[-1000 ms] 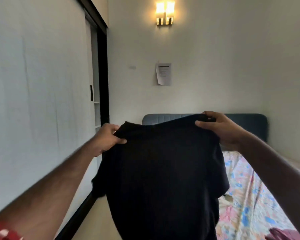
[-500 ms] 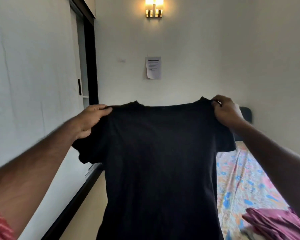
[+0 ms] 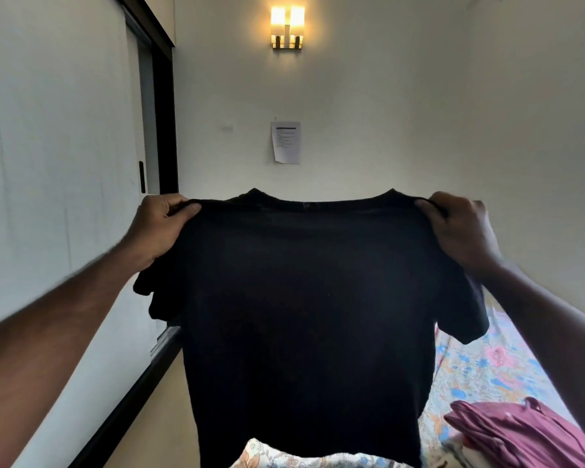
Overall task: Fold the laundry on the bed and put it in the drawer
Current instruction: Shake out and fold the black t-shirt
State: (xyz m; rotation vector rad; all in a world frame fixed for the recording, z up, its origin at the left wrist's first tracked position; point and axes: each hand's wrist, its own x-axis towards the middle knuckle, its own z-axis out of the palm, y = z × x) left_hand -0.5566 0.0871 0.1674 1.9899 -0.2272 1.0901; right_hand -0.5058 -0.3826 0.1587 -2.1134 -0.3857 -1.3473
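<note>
Holding one black T-shirt (image 3: 304, 298) up: left hand (image 3: 156, 228), right hand (image 3: 460, 228).

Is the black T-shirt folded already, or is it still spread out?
Spread out. The black T-shirt hangs full length in the air, the left hand and right hand gripping its shoulders.

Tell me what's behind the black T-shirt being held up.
Behind the black T-shirt, held by the left hand and right hand, floral bedding shows at its right and bottom edges. Whatever lies directly behind it is covered.
</note>
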